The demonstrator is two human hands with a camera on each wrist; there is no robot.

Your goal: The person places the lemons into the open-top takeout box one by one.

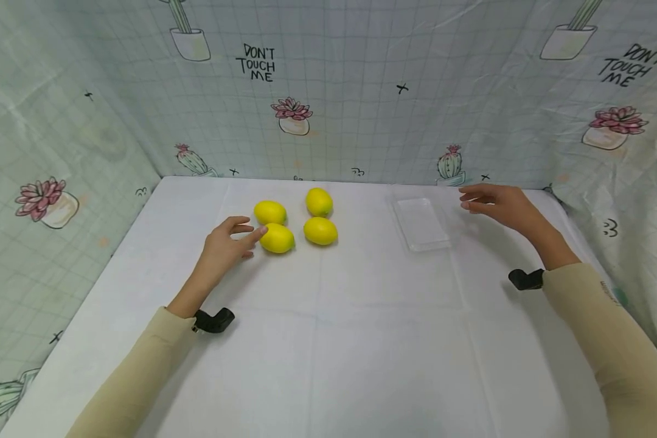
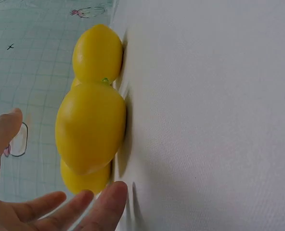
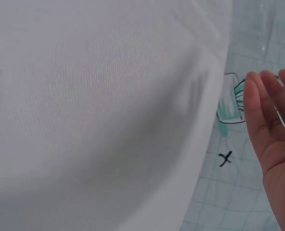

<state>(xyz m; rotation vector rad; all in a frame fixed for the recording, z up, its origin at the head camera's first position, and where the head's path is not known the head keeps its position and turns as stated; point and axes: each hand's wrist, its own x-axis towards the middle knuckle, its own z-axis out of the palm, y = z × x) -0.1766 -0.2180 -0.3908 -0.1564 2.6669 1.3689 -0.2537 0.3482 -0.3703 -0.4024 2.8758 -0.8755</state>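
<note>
Several yellow lemons sit in a loose group left of centre on the white table. My left hand [image 1: 223,248] is at the nearest lemon [image 1: 279,239], thumb and fingers spread apart, its thumb tip overlapping the lemon's left end in the head view. In the left wrist view that lemon [image 2: 90,127] stands beyond the parted fingers [image 2: 106,209]. Behind it lie another lemon [image 1: 270,213] and, to the right, a front lemon [image 1: 320,231] and a back one [image 1: 319,202]. My right hand [image 1: 498,205] hovers with loosely bent fingers, holding nothing, right of a clear plastic box [image 1: 420,220].
A white cloth covers the table [image 1: 372,353]. Behind it hangs a grid-patterned curtain [image 1: 350,121] printed with potted plants, and it continues along both sides. Each wrist wears a small black camera, one on the left [image 1: 215,320] and one on the right [image 1: 525,280].
</note>
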